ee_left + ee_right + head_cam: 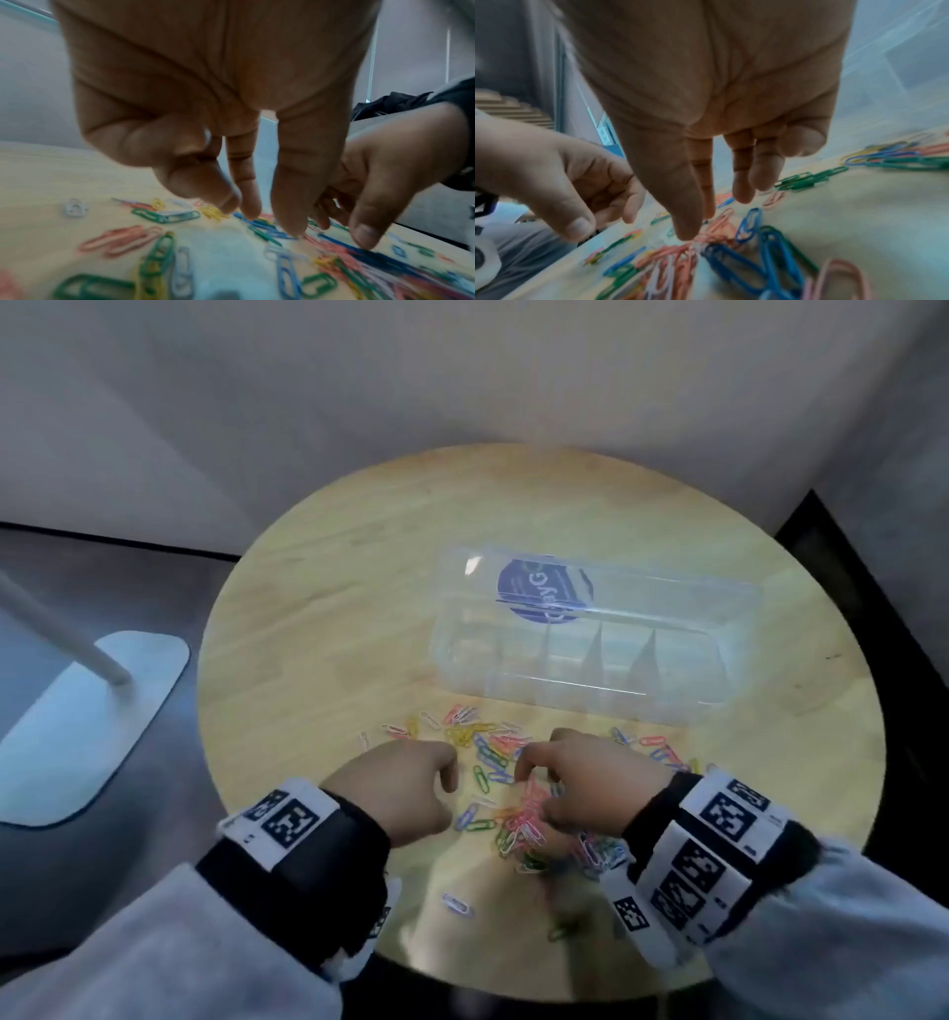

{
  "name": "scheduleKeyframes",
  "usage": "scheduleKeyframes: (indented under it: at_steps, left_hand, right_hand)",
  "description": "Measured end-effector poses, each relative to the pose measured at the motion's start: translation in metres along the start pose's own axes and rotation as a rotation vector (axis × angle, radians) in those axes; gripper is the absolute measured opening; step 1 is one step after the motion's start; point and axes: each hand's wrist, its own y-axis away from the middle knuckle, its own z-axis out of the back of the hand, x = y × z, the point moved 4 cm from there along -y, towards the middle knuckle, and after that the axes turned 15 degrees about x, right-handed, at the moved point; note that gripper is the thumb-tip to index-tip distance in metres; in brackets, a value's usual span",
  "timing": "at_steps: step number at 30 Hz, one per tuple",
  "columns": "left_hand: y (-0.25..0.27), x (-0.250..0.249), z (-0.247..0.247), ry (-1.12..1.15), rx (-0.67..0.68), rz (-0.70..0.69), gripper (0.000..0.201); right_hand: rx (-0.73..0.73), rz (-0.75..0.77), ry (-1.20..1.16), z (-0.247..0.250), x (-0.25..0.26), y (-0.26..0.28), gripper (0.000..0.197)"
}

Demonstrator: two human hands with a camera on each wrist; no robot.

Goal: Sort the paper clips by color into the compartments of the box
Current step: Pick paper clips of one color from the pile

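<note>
Loose paper clips (506, 775) in pink, blue, green, yellow and white lie spread over the near half of a round wooden table (328, 608). Behind them stands a clear box (590, 703) with several empty compartments, its lid open at the back. My left hand (448, 775) hovers over the left side of the pile. Its fingers (246, 205) hang down loosely over yellow and blue clips and hold nothing. My right hand (534, 785) is down on a pink cluster, and its thumb tip (685, 233) touches the pink clips (706, 237). No clip is lifted.
A blue clip (457, 904) and a green one (560, 932) lie apart near the table's front edge. A white stand base (97, 721) sits on the floor to the left. The table is set close to a pale wall behind.
</note>
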Motion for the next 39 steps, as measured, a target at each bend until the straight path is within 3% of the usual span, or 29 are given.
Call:
scheduleKeyframes:
  at_steps: [9, 15, 21, 28, 39]
  left_hand:
    - [-0.003, -0.033, -0.017, -0.133, -0.031, -0.077, 0.016]
    - [-0.009, -0.051, -0.014, -0.126, -0.041, -0.107, 0.018]
    - [-0.018, -0.056, -0.017, -0.156, -0.013, -0.095, 0.009]
    - [-0.021, -0.045, -0.017, -0.092, 0.011, -0.048, 0.018]
    - [-0.023, -0.040, -0.018, -0.030, 0.081, -0.073, 0.010]
  right_hand:
    - [-0.038, -0.050, 0.027, -0.003, 0.002, -0.001, 0.009]
    - [-0.118, -0.065, -0.112, 0.010, -0.015, 0.008, 0.011]
    - [-0.062, -0.051, -0.072, 0.000, -0.015, 0.002, 0.026]
    - [-0.053, -0.031, -0.059, -0.002, -0.013, -0.003, 0.014]
    - [-0.009, -0.071, -0.034, -0.003, -0.007, -0.002, 0.011]
